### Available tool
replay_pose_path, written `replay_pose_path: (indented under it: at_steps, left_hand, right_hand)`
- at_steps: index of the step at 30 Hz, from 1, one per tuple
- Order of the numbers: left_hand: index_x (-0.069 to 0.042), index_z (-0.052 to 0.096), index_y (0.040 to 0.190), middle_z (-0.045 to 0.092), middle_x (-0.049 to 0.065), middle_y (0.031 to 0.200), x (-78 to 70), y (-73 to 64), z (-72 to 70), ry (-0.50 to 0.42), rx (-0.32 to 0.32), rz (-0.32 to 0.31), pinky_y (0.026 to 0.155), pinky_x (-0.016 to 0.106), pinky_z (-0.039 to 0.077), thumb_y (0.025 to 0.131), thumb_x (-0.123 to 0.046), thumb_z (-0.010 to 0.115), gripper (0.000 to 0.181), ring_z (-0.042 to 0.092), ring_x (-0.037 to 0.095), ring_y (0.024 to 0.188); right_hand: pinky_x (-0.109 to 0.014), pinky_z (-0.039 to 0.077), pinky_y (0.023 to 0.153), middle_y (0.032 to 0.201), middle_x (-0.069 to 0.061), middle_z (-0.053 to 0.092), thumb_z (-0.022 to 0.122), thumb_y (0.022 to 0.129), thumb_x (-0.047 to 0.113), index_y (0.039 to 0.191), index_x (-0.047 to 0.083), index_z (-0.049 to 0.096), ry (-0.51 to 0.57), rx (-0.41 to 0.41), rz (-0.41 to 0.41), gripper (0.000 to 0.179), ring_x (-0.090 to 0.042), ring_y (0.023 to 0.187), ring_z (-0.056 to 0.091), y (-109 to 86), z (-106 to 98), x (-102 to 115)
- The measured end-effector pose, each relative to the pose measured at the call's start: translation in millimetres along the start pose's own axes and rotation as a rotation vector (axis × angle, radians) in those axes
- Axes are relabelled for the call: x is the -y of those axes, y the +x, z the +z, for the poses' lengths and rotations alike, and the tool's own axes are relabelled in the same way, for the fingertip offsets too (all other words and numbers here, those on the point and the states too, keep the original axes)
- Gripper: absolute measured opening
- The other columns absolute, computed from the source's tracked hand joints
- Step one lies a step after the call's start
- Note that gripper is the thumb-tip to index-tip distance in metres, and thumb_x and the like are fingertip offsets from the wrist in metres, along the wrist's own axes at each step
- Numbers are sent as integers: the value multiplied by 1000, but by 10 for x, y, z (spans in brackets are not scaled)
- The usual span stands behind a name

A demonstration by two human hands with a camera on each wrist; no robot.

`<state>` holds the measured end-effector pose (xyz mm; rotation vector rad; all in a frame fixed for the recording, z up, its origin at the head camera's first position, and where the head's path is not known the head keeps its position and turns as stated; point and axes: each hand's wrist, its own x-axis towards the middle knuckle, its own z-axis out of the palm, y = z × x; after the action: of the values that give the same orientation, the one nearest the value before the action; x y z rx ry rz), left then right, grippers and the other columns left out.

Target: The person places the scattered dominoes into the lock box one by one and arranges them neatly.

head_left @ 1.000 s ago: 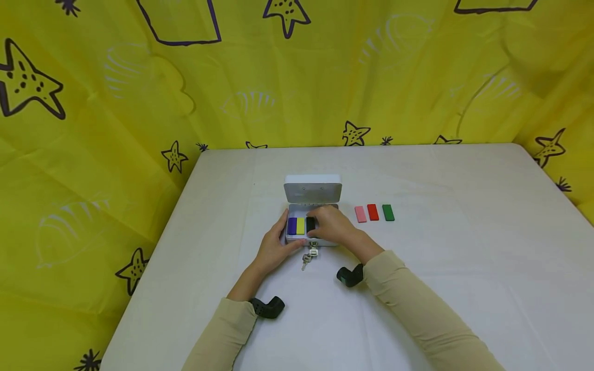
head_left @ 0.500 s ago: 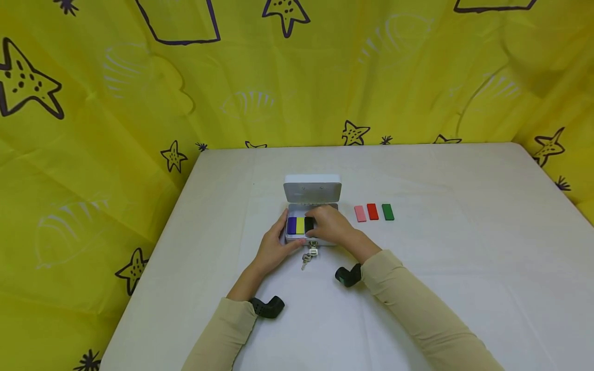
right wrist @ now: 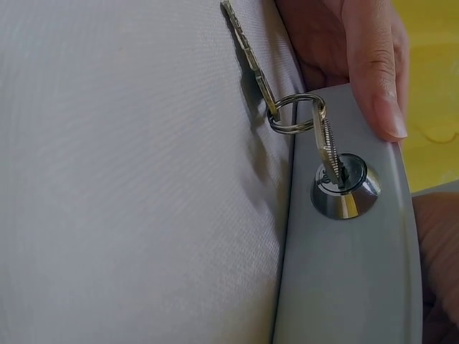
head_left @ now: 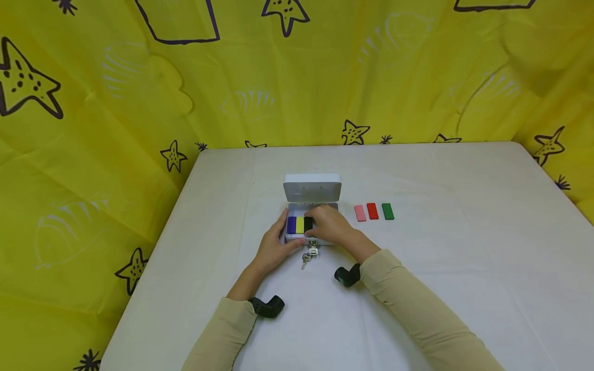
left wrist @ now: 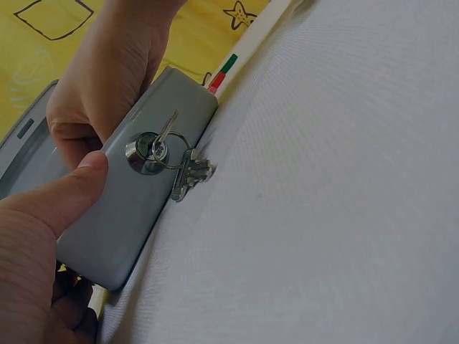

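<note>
A grey metal cash box (head_left: 312,191) stands with its lid up and a key (right wrist: 326,143) in its front lock. My left hand (head_left: 273,246) grips the box at its left front corner, thumb on the front wall, fingers along the left side. Inside lie a purple block (head_left: 291,225) and a yellow block (head_left: 300,225), side by side. My right hand (head_left: 330,225) reaches into the box and pinches a black block (head_left: 308,225) by its ends, right beside the yellow one. In the left wrist view, the right fingertips are hidden behind the front wall.
On the white table (head_left: 417,283), right of the box, a pink block (head_left: 360,213), a red block (head_left: 373,211) and a green block (head_left: 388,212) lie in a row. A second key (head_left: 304,262) hangs from the lock's ring. Yellow patterned cloth (head_left: 297,77) borders the table.
My right hand has shifted slightly left with the black block, closing the gap to the yellow block. The left hand has stayed on the box.
</note>
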<state>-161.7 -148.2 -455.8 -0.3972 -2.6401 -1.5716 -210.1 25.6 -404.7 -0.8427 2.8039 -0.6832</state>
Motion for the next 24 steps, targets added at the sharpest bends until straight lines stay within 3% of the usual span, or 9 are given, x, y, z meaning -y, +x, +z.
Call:
replay_pose_path:
  at_steps: [13, 21, 24]
  left_hand:
    - [-5, 18, 147, 24, 10, 148, -5, 3, 4, -7, 5, -10, 106, 40, 25, 79, -26, 74, 89, 24, 25, 134]
    - [-7, 19, 147, 23, 9, 149, -8, 3, 4, 1, 7, -23, 106, 39, 24, 79, -28, 73, 89, 24, 24, 134]
    - [-7, 19, 147, 23, 8, 149, -7, 2, 4, 0, 7, -30, 106, 39, 24, 79, -28, 73, 89, 23, 24, 134]
  right_hand:
    - [-36, 44, 91, 113, -13, 62, 80, 72, 21, 115, -1, 63, -31, -14, -13, 51, -25, 102, 57, -7, -7, -30]
    - [-36, 47, 87, 109, -13, 64, 80, 72, 19, 112, -2, 64, -16, -27, -33, 48, -23, 94, 59, -30, -54, -56]
    - [-37, 46, 89, 112, -14, 63, 80, 72, 18, 113, -2, 63, 2, -26, -24, 49, -25, 99, 59, -50, -88, -67]
